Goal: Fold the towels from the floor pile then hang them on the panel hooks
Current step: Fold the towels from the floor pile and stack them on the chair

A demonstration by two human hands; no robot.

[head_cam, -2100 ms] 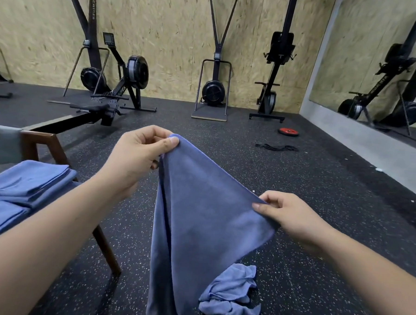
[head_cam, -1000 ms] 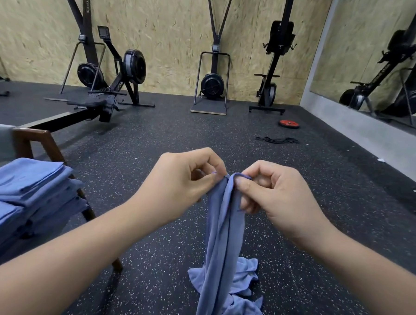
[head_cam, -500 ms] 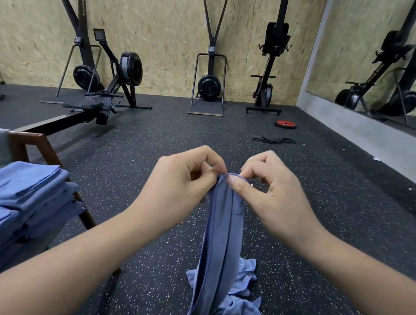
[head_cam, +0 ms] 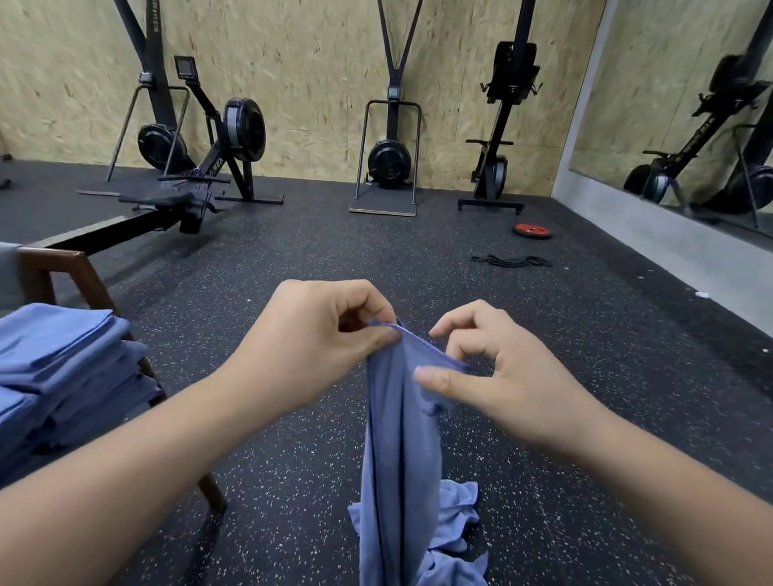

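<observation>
Head view: left hand (head_cam: 320, 334) pinches the top corner of the blue towel (head_cam: 401, 450), thumb against curled fingers. Right hand (head_cam: 496, 379) is just beside it, thumb and forefinger loosely nipping the top edge, other fingers spread. The towel hangs bunched in front of the floor pile (head_cam: 451, 556).

Risk: the right hand's light pinch may slip, so the edges misalign and the fold skews, or the hem drags into the pile.

A stack of folded towels (head_cam: 45, 364) sits on the chair (head_cam: 77, 272), left. The towel's lower end is cut off by the frame. No panel hooks in view.
</observation>
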